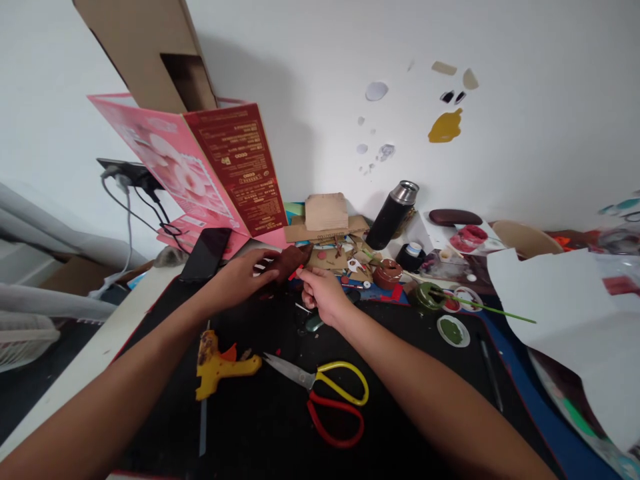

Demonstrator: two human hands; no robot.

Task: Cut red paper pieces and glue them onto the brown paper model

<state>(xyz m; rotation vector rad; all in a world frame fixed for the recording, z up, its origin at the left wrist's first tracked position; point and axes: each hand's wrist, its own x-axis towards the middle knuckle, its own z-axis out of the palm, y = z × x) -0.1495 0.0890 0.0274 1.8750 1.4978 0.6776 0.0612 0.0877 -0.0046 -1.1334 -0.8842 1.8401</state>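
My left hand (245, 275) is curled around the near end of a dark brown, lumpy shaped piece (289, 261) at the back of the black mat. Its thumb and fingers rest against the piece, whose exact kind I cannot make out. Closed in a pinch, my right hand (324, 292) holds a small red strip (296, 272) by its end, close beside the brown piece. On the mat below lie scissors (303, 379) with one yellow and one red handle, blades slightly parted. A yellow hot glue gun (220, 365) lies to their left, with a glue stick (203, 427) sticking out.
Cardboard scraps (325, 213) are heaped behind my hands. A black thermos (393, 215), a brown paint jar (387, 273) and a green paint jar (427, 295) with a brush (493, 309) across it stand rightward. A phone (206, 255) and pink folded box (200, 167) are at left.
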